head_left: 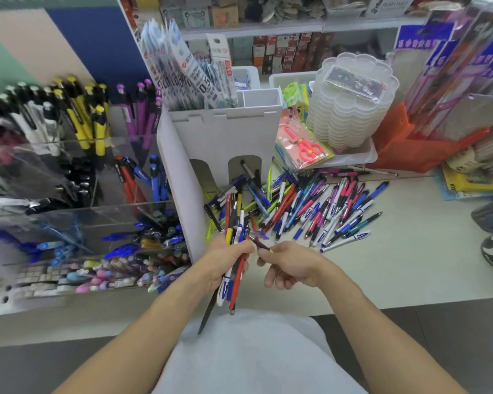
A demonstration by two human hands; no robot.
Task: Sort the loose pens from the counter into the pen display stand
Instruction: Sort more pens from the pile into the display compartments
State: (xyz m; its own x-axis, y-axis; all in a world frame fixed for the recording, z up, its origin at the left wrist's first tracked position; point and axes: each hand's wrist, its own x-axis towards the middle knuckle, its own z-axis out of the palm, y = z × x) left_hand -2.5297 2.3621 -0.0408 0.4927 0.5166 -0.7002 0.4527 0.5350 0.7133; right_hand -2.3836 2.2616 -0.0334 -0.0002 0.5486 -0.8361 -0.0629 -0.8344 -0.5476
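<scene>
My left hand (225,258) grips a mixed bundle of pens (234,223) upright above the counter's front edge. My right hand (289,267) pinches the end of a dark pen (261,244) that pokes out of the bundle. A heap of loose pens (319,206) lies spread on the white counter (410,265) behind my hands. The tiered clear pen display stand (77,206) fills the left side, its compartments holding yellow, purple, blue, red and pastel pens.
A white box holder (225,132) with refill packs stands between the stand and the heap. At the back right sit a stack of clear plastic trays (350,109), packaged scissors (305,146) and an orange bag (404,149). Dark objects lie at the right edge.
</scene>
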